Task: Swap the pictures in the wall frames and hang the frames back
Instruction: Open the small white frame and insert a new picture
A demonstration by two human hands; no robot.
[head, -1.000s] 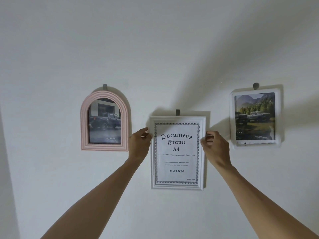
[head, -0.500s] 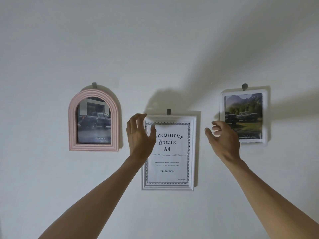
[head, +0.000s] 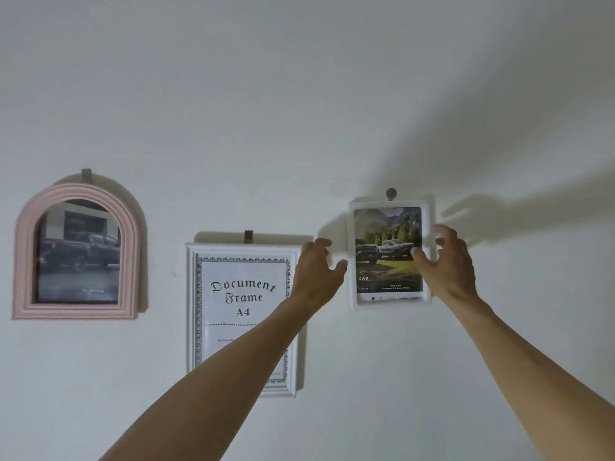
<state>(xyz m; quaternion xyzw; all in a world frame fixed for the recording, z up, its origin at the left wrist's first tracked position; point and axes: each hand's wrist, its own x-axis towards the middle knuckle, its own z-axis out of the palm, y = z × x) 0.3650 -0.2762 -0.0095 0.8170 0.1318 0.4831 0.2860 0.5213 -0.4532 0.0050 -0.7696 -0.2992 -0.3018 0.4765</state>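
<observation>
Three frames hang on hooks on a white wall. A pink arched frame [head: 78,251] at the left holds a dark pickup photo. A white A4 document frame [head: 241,307] hangs in the middle, partly behind my left forearm. A small white frame [head: 389,254] at the right shows trucks before a forest. My left hand [head: 314,272] hovers with spread fingers just left of the small frame, apart from it. My right hand [head: 447,261] reaches over its right edge, thumb in front of the picture, fingers relaxed; I cannot tell if it touches.
Grey hooks stick out above each frame, such as the round one [head: 391,193] over the small frame. Bare wall lies above, below and to the right, crossed by shadows of my hands.
Both hands let go of the document frame, which stays hanging, and moved right to either side of the small white frame. The view shifted right as well.
</observation>
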